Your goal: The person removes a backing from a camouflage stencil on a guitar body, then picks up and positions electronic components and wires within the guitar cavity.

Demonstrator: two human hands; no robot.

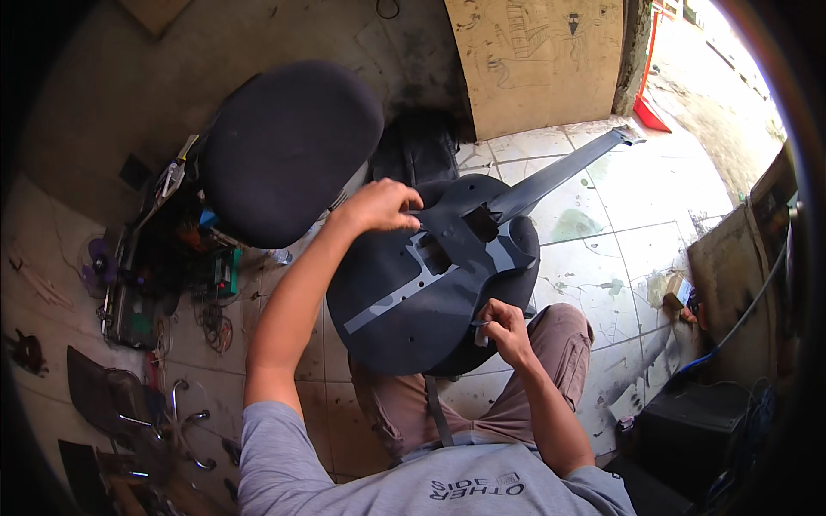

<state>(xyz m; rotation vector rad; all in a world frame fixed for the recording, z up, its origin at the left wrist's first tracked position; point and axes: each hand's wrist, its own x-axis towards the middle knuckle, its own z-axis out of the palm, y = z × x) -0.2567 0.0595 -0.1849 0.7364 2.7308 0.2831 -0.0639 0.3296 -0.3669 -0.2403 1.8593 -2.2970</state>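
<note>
A dark, matte electric guitar (pixel 387 322) with bare grey patches lies above my knees, its neck pointing to the far right. It has two rectangular cut-outs and several small holes, and no strings show. My left hand (pixel 385 206) is at the body's far left edge, fingers loosely bent and apart from the thumb; whether it bears on the guitar is hard to see. At the near right edge, my right hand (pixel 504 330) pinches a small, pale, flat piece (pixel 482 338) against or close to the body's side. The fingers partly hide that piece.
A dark, rounded seat cushion (pixel 292 146) stands beyond my left arm. Cluttered equipment (pixel 163 267) and an overturned-looking chair base (pixel 185 421) fill the left. A drawn-on board (pixel 546 69) leans at the back. Right, a black box (pixel 701 430) and a cable stand on the tiled floor (pixel 594 249).
</note>
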